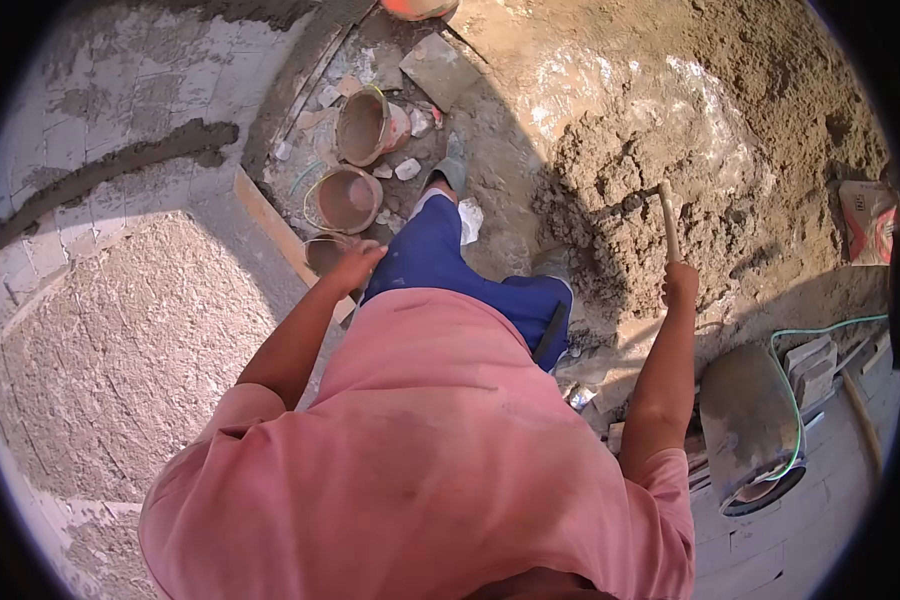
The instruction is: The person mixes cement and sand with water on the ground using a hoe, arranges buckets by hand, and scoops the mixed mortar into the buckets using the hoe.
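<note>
My right hand (pixel 680 285) is wrapped round the lower end of a wooden handle (pixel 669 225). The handle's far end reaches a heap of wet, lumpy mortar (pixel 610 170); the tool's head is hard to make out there. My left hand (pixel 362 264) hangs beside my left thigh, over the edge of a bucket (pixel 322 256), its fingers partly spread and nothing seen in them. Two more mortar-smeared buckets, one nearer (pixel 349 200) and one farther (pixel 366 128), stand beyond it.
A wooden board (pixel 275 228) edges the rough plastered area (pixel 120 360) at left. A flat slab (pixel 440 70) and broken pieces lie near the buckets. At right are a torn sack (pixel 868 222), a dirty drum (pixel 750 420), a green hose (pixel 776 350) and stacked slabs (pixel 812 372).
</note>
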Motion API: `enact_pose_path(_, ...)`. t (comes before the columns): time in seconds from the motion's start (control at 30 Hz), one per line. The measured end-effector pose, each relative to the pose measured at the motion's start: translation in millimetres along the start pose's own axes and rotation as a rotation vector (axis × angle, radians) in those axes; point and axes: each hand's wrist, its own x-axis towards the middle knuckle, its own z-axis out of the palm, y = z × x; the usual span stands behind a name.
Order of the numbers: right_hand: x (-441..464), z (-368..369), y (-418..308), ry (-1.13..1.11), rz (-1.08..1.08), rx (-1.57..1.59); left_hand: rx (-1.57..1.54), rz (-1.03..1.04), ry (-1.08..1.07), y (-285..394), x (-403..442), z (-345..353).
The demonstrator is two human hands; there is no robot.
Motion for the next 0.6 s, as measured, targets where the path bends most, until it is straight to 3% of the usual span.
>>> enact_pose_path(0.1,-3.1,1.0,1.6,0.104,0.002,-0.191,0.008,0.097,0.041,28.0,93.3,-53.7)
enact_pose_path(0.17,11.1,5.6,20.9,0.166,-0.053,-0.174,0.366,0.114,0.036,44.0,197.2,-101.0)
enact_pose_path(0.2,-26.5,1.4,-14.0,0.167,0.027,-0.278,0.557,0.148,0.047,51.7,241.3,-118.9)
enact_pose_path(0.27,-19.1,6.6,-3.5,0.195,0.086,-0.258,0.820,0.235,0.207,59.3,331.1,-150.9)
enact_pose_path(0.3,-19.2,9.0,-4.9,0.207,0.080,-0.227,0.862,0.167,0.247,70.3,366.2,-160.6)
enact_pose_path(0.33,-44.8,11.4,-42.7,0.198,0.157,-0.205,0.901,0.097,0.291,91.7,387.7,-171.7)
enact_pose_path(0.4,-20.4,10.6,-8.3,0.202,0.096,-0.160,1.135,-0.038,0.219,145.9,411.7,-179.8)
enact_pose_path(0.47,-20.0,9.6,-7.5,0.212,0.076,-0.234,1.256,0.059,0.349,137.7,462.0,-181.9)
enact_pose_path(0.5,-12.6,5.5,1.0,0.253,0.013,-0.330,1.311,0.066,0.300,137.1,481.3,-182.7)
enact_pose_path(0.6,-33.3,14.9,-56.1,0.202,0.167,-0.339,1.468,0.049,0.237,139.3,513.6,-177.7)
